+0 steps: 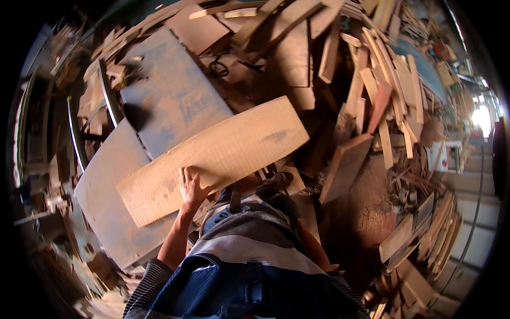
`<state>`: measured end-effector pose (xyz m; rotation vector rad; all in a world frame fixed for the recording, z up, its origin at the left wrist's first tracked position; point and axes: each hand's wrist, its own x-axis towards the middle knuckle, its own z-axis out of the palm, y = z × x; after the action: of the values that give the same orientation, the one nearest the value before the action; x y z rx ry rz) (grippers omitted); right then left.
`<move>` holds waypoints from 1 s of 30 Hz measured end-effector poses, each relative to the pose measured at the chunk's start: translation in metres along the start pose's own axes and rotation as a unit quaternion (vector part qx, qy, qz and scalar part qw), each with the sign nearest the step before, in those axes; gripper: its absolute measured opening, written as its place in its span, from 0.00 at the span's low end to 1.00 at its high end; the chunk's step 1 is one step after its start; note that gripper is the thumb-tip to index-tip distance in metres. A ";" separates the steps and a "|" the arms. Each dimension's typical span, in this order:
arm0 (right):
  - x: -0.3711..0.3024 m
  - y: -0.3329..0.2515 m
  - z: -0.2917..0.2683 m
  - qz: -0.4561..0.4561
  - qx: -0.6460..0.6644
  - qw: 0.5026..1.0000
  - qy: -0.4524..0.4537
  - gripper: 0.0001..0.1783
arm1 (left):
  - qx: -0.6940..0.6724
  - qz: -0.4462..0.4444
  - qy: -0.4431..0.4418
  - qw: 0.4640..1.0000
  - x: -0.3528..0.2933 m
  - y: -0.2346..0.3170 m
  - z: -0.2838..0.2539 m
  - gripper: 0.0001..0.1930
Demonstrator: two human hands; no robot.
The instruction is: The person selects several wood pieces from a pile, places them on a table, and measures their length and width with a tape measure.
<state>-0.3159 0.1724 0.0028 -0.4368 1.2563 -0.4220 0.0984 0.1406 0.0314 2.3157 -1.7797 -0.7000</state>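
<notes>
A wide, pale wooden board [223, 154] lies slantwise across a grey metal table, its right end reaching past the table's edge. On its near side rests my left hand [192, 189], fingers stretched over the upper face and thumb spread to the right. Under and beyond the board is the dusty metal tabletop [175, 90], with a dark seam across it. My right forearm [313, 245] shows beside my body at the lower right. The right hand itself is hidden, so its fingers cannot be made out.
Loose wood offcuts [366, 85] are heaped beyond the table and to the right. A brown board [345, 167] leans near my right side. Sawdust [374, 220] covers the floor there. Stacked planks [438, 234] stand farther right. A curved metal rail [109, 93] borders the table's left.
</notes>
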 end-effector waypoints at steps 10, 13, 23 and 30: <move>-0.016 0.027 -0.018 -0.023 0.185 0.982 -0.027 0.21 | 0.029 0.026 -0.019 0.999 0.003 0.005 0.001 0.39; -0.024 0.037 -0.024 -0.030 0.213 0.976 -0.035 0.21 | 0.048 0.025 -0.022 0.998 0.002 0.000 0.002 0.40; -0.101 0.060 -0.055 -0.192 -0.569 0.791 0.118 0.27 | 0.057 0.013 -0.076 0.995 0.006 0.010 -0.004 0.42; -0.206 -0.049 -0.044 -0.258 -0.399 0.809 0.346 0.11 | -0.149 0.058 -0.104 0.982 0.037 0.088 -0.023 0.41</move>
<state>-0.4136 0.2368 0.1840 -1.4703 2.0239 -0.5166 0.0381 0.0764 0.0754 1.9889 -1.7308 -1.1372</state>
